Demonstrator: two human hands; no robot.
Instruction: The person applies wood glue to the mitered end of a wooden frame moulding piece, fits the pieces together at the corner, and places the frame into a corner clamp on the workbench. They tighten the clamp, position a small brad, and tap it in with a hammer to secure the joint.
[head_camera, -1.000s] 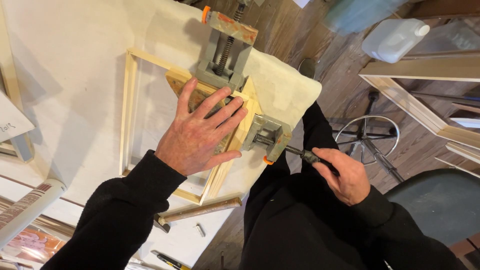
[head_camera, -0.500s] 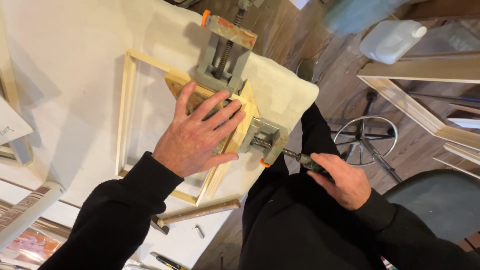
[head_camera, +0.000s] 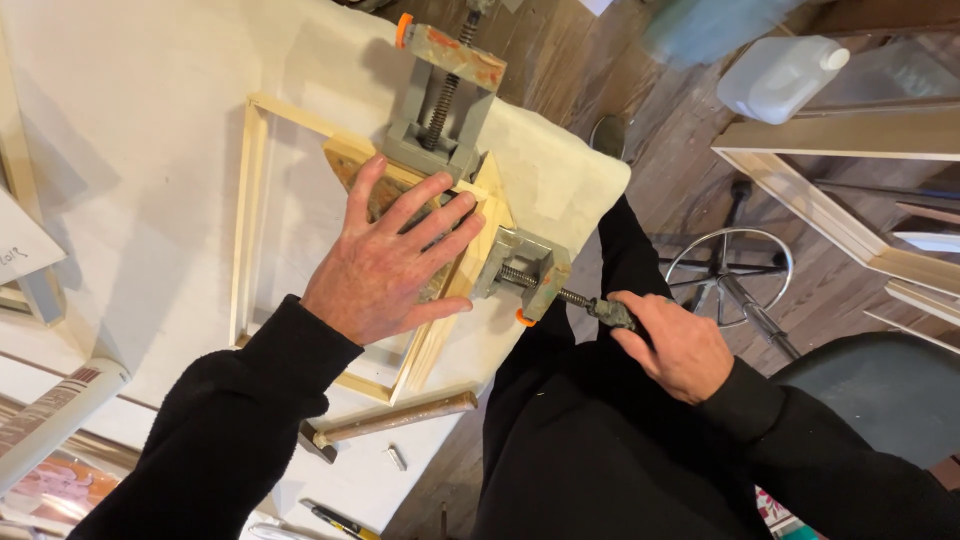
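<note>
Since the earlier frames, the right hand (head_camera: 672, 343) has been shifted slightly on the screw handle (head_camera: 612, 313), and the view has drifted a little; the left hand (head_camera: 392, 255) is kept where it was. The handle is gripped by the right hand's curled fingers, at 4 o'clock from the clamp (head_camera: 480, 160). The left hand is laid flat, fingers spread, on the clamped corner of the frame (head_camera: 248, 210), with its fingertips pointing toward 1 o'clock and reaching the grey clamp body. The clamp is a two-screw corner type, with one screw running off toward 12 o'clock and the other toward 4 o'clock, orange tips on both. The pale wooden frame is spread on the white desk (head_camera: 130, 130), near the desk's corner. A hammer (head_camera: 395, 420) is seen lying at 6 o'clock from the frame, on the desk edge. A plastic jug (head_camera: 780, 78) and a stool base (head_camera: 728, 268) are seen on the floor, at 2 and 3 o'clock.
</note>
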